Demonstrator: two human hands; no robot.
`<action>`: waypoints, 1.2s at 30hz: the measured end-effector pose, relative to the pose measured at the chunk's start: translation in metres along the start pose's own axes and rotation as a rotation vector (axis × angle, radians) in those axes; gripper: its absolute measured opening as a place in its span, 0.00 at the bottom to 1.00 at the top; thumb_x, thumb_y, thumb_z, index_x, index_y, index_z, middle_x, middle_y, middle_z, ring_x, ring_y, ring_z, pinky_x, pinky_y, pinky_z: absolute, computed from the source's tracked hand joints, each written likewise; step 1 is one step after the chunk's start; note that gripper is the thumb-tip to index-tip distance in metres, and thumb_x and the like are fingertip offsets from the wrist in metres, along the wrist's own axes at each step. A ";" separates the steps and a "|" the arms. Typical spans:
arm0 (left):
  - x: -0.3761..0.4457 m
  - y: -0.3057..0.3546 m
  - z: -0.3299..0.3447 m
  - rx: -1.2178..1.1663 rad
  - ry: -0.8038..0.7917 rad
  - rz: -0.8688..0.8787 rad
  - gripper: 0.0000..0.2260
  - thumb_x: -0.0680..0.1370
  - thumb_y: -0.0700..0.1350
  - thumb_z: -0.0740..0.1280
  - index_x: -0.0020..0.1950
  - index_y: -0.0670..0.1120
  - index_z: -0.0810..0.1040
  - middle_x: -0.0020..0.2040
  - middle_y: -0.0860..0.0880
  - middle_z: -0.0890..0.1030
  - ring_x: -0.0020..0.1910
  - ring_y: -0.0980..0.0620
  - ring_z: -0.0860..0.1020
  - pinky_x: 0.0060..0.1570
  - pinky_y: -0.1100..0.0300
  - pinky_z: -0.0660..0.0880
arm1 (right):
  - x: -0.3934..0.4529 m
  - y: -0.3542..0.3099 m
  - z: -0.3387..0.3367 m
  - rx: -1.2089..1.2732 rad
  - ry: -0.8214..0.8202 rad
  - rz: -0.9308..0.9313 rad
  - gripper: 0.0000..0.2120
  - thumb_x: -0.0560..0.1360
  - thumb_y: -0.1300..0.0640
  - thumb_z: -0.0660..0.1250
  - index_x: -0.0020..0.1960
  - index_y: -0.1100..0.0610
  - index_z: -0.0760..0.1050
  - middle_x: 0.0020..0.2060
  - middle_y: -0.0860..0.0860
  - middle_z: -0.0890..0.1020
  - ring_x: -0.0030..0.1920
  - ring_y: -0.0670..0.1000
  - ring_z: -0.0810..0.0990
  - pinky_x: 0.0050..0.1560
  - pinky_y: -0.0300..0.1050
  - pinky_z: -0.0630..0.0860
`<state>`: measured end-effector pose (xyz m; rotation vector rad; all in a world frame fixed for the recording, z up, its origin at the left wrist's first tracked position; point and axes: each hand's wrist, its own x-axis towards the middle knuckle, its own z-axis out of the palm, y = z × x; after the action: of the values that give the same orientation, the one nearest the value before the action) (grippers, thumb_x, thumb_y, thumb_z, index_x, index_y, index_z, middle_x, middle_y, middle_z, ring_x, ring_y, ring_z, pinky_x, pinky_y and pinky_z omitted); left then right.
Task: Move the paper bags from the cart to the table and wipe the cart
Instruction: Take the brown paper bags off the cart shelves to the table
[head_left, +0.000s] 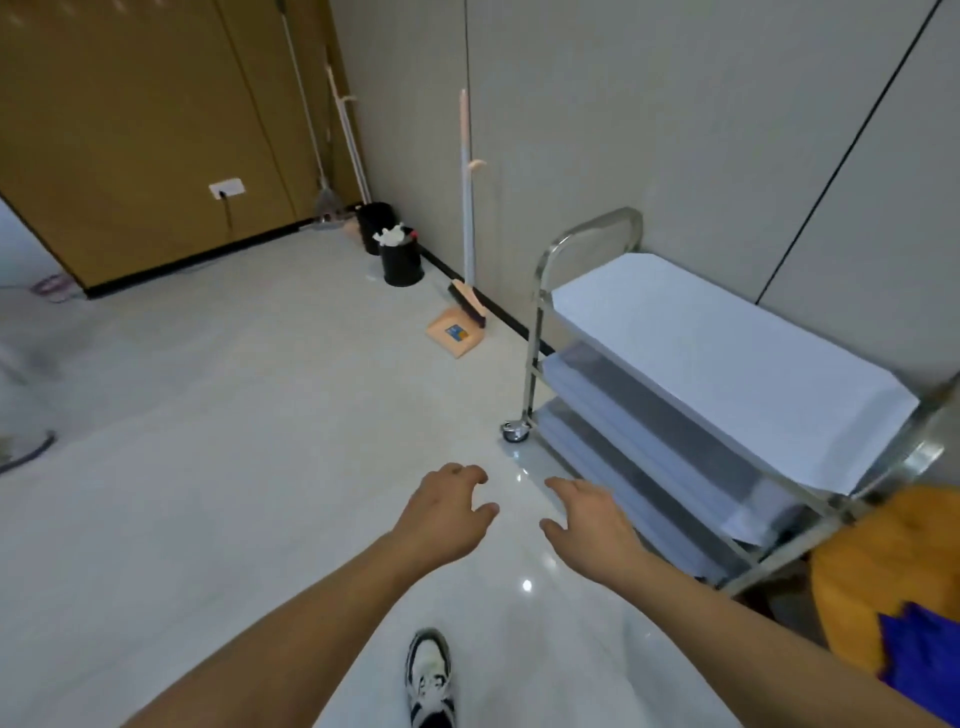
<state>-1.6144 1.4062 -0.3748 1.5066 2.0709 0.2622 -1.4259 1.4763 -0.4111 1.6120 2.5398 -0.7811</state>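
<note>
Both hands out in front over the pale floor, L hand and R hand near each other but not touching, fingers loosely bent, holding nothing. Steel cart at right by the wall, w/ white paper bags lying flat on all 3 shelves. Dustpan w/ broom and two black bins further back along the wall.

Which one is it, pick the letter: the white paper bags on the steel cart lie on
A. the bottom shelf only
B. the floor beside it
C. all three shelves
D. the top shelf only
C: white paper bags cover the top, middle and bottom shelves of the cart.
</note>
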 end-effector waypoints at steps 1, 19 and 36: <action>0.020 -0.003 -0.007 0.002 -0.024 0.023 0.22 0.82 0.55 0.64 0.75 0.50 0.69 0.74 0.48 0.70 0.71 0.48 0.69 0.68 0.57 0.66 | 0.012 -0.004 -0.004 0.009 0.005 0.035 0.28 0.81 0.47 0.64 0.78 0.51 0.62 0.71 0.52 0.72 0.70 0.55 0.70 0.69 0.50 0.70; 0.274 -0.016 -0.069 0.035 -0.284 0.254 0.21 0.81 0.54 0.65 0.73 0.48 0.71 0.72 0.47 0.71 0.69 0.47 0.71 0.67 0.56 0.68 | 0.171 -0.024 -0.030 0.106 0.022 0.415 0.28 0.81 0.46 0.63 0.78 0.51 0.62 0.72 0.52 0.71 0.71 0.55 0.68 0.70 0.49 0.68; 0.492 -0.027 0.008 0.113 -0.342 0.210 0.19 0.81 0.53 0.66 0.71 0.49 0.74 0.71 0.47 0.73 0.69 0.47 0.71 0.63 0.60 0.66 | 0.368 0.070 0.052 0.262 -0.036 0.500 0.27 0.81 0.47 0.63 0.78 0.52 0.63 0.71 0.53 0.73 0.71 0.57 0.69 0.71 0.50 0.65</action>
<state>-1.7364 1.8493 -0.5525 1.7052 1.6862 -0.0353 -1.5478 1.7867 -0.5905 2.1555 1.9279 -1.0888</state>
